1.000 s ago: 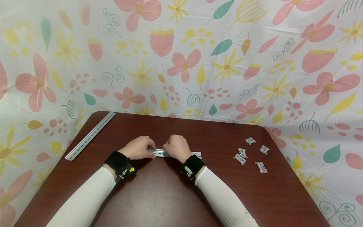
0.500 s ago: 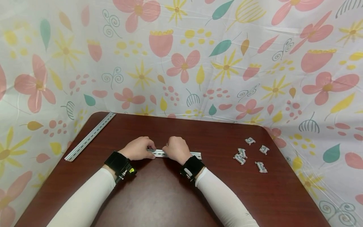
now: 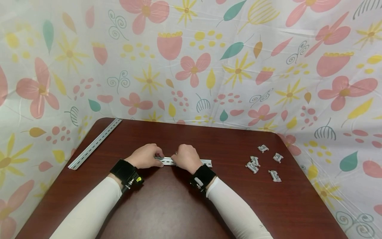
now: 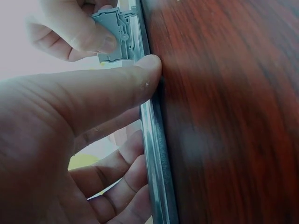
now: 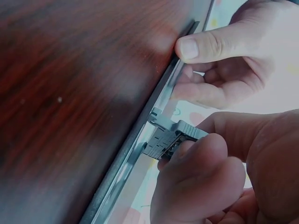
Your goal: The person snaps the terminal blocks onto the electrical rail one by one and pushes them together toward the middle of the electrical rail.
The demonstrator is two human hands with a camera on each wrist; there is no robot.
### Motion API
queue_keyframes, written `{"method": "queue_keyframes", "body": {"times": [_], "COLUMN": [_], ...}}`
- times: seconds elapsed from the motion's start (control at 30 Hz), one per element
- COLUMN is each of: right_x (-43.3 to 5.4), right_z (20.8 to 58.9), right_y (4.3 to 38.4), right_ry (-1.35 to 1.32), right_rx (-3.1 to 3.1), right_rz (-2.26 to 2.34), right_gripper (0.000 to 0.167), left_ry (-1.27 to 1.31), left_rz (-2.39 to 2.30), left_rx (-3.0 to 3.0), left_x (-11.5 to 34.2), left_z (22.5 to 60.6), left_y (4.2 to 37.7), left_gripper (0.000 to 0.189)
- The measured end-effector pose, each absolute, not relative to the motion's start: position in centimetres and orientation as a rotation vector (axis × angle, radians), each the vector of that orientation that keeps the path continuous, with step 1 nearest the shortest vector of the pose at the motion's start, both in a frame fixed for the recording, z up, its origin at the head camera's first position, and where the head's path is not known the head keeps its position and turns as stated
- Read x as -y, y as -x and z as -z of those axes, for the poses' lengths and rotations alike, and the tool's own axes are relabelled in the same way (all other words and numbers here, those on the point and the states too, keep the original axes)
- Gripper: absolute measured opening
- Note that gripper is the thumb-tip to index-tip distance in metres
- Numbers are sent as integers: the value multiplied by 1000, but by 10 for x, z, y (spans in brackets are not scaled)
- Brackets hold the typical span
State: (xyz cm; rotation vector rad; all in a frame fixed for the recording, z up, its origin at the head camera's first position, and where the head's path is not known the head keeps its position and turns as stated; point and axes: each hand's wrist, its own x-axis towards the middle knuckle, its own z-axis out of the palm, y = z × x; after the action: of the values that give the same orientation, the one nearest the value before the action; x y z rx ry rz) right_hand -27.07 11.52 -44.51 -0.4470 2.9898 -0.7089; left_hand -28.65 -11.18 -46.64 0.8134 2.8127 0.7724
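A slotted metal DIN rail (image 3: 206,163) lies across the middle of the table. My left hand (image 3: 146,156) grips its left part, thumb along the near edge and fingers behind, as the left wrist view shows. With thumb and fingers, my right hand (image 3: 187,156) pinches a small grey terminal block (image 5: 163,140) at the rail. In the right wrist view the block's hooked foot meets the rail's edge, and the fingers cover its outer end. The left wrist view shows the flat side of this terminal block (image 4: 112,35) just beyond the left thumb.
A longer slotted rail (image 3: 95,143) lies slanted along the table's left edge. Several loose terminal blocks (image 3: 275,176) are scattered on the right side of the brown table (image 3: 167,209). A flower-patterned curtain (image 3: 194,39) hangs behind and at both sides.
My right hand has sunk very slightly toward the rail with the terminal block. The left hand keeps its grip in the same place.
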Motion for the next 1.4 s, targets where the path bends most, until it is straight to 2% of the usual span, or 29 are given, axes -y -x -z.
{"method": "queue_keyframes", "body": {"times": [0.3,0.57,0.9,1.4], "right_x": [-117,-118,-118,-117], "right_z": [443,439,439,445], "right_y": [272,269,268,266], "right_ry": [370,349,435,506], "right_rx": [-2943,-2958,-2907,-2913], "right_rz": [702,536,419,233], "right_gripper": [56,37,48,51], "left_ry": [-810,-807,-793,-768], "left_rz": [-771,-764,-783,-767], "left_rx": [-2812,-2813,-2807,-2810], "left_x": [112,113,113,112], "left_z": [464,464,465,466], "left_y": [286,286,286,287], "left_gripper": [22,23,23,24]}}
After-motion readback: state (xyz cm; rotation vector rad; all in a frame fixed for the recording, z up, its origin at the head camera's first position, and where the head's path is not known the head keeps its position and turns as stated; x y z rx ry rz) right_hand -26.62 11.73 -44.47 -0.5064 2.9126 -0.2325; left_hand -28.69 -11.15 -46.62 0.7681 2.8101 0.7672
